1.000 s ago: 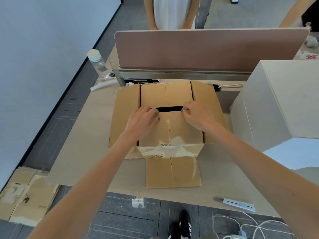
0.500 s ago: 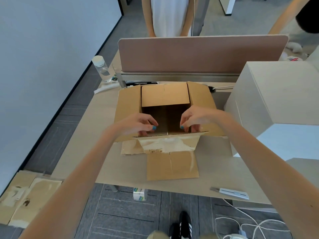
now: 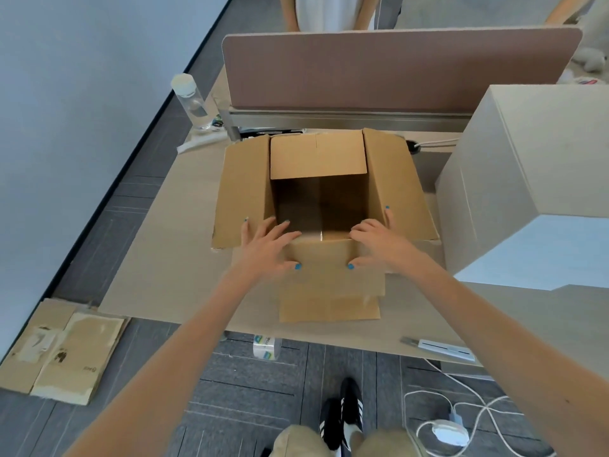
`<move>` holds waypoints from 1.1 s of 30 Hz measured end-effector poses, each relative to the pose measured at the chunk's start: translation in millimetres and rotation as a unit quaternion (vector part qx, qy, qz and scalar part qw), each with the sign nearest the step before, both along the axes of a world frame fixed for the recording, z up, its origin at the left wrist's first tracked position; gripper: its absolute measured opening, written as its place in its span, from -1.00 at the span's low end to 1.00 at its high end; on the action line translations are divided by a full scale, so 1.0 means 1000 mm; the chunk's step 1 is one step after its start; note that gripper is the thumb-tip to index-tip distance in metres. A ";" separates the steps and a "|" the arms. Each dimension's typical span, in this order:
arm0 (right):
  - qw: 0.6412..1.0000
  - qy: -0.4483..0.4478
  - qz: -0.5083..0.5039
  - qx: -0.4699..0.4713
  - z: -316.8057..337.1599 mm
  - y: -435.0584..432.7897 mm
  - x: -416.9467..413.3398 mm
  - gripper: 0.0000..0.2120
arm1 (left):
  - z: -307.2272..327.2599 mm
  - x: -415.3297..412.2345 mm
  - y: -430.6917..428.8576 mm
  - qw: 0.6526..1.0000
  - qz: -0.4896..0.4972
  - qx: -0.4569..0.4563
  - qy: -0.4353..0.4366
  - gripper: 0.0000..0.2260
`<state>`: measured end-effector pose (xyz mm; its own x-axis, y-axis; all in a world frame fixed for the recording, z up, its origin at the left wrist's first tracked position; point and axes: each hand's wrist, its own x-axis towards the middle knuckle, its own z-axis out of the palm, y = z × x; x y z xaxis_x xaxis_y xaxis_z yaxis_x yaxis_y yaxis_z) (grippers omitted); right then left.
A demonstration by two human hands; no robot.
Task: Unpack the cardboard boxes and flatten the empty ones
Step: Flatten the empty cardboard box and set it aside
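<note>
A brown cardboard box (image 3: pixel 244 189) stands on the desk with its top open and its side flaps spread out. The inside looks dark and I see nothing in it. The near flap (image 3: pixel 324 258) is folded down toward me. My left hand (image 3: pixel 267 247) presses on that flap's left part with fingers spread and straight, thumb pointing inward. My right hand (image 3: pixel 375 242) lies on the flap's right part at the box's near rim, fingers spread. The far flap (image 3: pixel 318 155) leans over the opening.
A large white box (image 3: pixel 534 179) stands at the right. A desk divider (image 3: pixel 395 67) runs along the back, a clear bottle (image 3: pixel 189 100) at back left. A box cutter (image 3: pixel 441 349) lies near the front edge. Flattened cardboard (image 3: pixel 62 351), a tape roll (image 3: pixel 267 347) and cables lie on the floor.
Both hands pulled the near inner flap open and pushed it down toward me. The box top, nearly shut a second ago, now stands open.
</note>
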<state>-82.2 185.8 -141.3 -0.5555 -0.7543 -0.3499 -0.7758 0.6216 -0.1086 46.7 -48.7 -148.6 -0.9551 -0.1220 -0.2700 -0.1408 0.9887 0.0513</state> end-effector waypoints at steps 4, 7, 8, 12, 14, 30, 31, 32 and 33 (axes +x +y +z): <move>0.990 0.121 -0.002 -0.065 -0.026 0.004 0.010 -0.59 | -0.023 0.006 0.006 0.993 -0.001 -0.058 0.099 -0.47; 0.977 0.179 -0.025 -0.111 -0.044 0.004 0.017 -0.69 | -0.036 0.006 0.009 0.987 0.021 -0.066 0.143 -0.53; 0.975 0.184 -0.029 -0.119 -0.045 0.004 0.017 -0.69 | -0.037 0.005 0.009 0.986 0.023 -0.067 0.148 -0.54; 0.975 0.190 0.001 -0.113 -0.043 0.007 0.013 -0.59 | -0.035 0.006 0.004 0.987 -0.008 -0.076 0.140 -0.49; 0.977 0.182 0.017 -0.112 -0.041 0.010 0.010 -0.51 | -0.034 0.007 0.000 0.988 -0.027 -0.070 0.137 -0.45; 0.959 0.109 -0.069 -0.253 -0.018 -0.040 -0.049 -0.54 | -0.015 -0.035 -0.015 0.985 0.006 -0.042 0.166 -0.51; 0.960 0.112 -0.070 -0.249 -0.018 -0.045 -0.057 -0.53 | -0.015 -0.045 -0.018 0.984 0.008 -0.042 0.171 -0.52; 0.960 0.114 -0.070 -0.246 -0.019 -0.050 -0.064 -0.53 | -0.015 -0.055 -0.021 0.983 0.010 -0.042 0.177 -0.53; 0.960 0.119 -0.070 -0.245 -0.020 -0.054 -0.072 -0.53 | -0.016 -0.065 -0.024 0.982 0.012 -0.044 0.184 -0.54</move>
<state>-154.4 131.6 -161.0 -0.6832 -0.7086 0.1764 -0.7278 0.6409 -0.2440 -17.8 -73.1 -164.6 -0.9825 -0.1534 0.1054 -0.1524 0.9882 0.0181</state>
